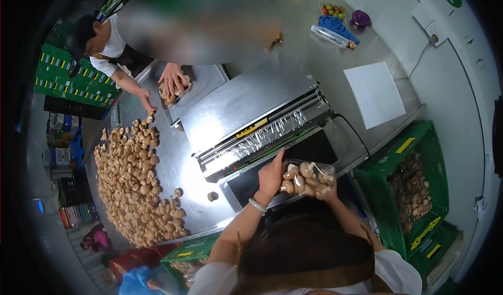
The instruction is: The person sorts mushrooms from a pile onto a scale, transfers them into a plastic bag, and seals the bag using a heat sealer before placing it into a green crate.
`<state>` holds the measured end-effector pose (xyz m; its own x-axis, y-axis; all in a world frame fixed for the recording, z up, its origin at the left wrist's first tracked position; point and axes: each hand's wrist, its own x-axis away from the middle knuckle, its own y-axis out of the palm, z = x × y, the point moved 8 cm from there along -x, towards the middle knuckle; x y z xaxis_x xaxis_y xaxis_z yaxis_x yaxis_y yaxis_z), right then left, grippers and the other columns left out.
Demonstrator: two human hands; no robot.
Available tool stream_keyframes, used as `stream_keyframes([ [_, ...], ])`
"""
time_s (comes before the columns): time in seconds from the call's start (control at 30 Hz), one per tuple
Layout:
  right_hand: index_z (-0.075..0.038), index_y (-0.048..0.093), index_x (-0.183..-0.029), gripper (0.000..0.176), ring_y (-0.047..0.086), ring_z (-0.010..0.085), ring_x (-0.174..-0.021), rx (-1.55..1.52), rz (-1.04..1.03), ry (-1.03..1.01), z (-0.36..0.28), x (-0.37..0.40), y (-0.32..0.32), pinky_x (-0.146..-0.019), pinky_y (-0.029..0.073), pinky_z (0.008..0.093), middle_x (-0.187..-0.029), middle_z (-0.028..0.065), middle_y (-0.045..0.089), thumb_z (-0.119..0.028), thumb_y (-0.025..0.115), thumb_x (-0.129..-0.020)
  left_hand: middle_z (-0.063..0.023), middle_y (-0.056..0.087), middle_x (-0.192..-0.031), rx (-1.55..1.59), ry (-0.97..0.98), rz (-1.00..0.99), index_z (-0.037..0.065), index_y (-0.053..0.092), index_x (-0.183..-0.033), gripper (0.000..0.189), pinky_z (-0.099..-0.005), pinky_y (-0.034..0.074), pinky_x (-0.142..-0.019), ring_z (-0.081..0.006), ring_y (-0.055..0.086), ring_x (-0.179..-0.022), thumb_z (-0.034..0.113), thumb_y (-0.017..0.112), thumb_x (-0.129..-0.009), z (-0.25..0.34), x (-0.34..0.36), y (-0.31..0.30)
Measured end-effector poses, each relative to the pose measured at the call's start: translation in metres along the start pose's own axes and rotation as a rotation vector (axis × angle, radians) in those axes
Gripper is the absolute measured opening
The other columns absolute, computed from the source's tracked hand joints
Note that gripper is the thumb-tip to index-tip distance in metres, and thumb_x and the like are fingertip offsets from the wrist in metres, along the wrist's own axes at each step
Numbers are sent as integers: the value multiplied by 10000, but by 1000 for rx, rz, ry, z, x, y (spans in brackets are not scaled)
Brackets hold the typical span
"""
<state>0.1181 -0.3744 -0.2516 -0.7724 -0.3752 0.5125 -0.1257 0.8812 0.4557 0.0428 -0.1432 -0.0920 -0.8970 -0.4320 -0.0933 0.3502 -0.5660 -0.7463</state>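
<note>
Between my two hands is a film-wrapped pack of brown mushrooms (306, 181), tilted above the black plate of the wrapping machine. My left hand (270, 177) grips the pack's left end, its index finger stretched along the corner; a pale bangle circles that wrist. Around the right end, the fingers of my right hand (329, 190) are closed, partly hidden by the pack. Just beyond lies the film wrapping machine (262, 138), clear crumpled film across its rollers.
A large heap of loose mushrooms (131, 185) covers the steel table's left side. Across it, a co-worker's hands (173, 78) handle mushrooms on a tray. At right, a green crate (443, 169) holds mushroom packs. A white sheet (374, 95) lies behind the machine.
</note>
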Motion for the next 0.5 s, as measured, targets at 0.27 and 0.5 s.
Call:
stream_keyframes([
  [0.27, -21, 602, -1031, 189, 646, 153, -817, 167, -672, 851, -95, 176, 156, -721, 519, 311, -911, 75, 661, -181, 589, -933, 48, 512, -849, 1507, -129, -442, 32, 423, -1423, 558, -210, 460, -699, -47, 516, -763, 172, 667, -941, 116, 42, -40],
  [0.5, 59, 626, -1050, 251, 665, 155, -831, 875, -967, 259, -161, 102, 226, -739, 539, 297, -911, 111, 678, -89, 636, -847, -119, 573, -1230, 1913, -180, -604, 30, 266, -1514, 625, -309, 507, -875, -200, 581, -1105, 266, 542, -1005, 134, 101, -58],
])
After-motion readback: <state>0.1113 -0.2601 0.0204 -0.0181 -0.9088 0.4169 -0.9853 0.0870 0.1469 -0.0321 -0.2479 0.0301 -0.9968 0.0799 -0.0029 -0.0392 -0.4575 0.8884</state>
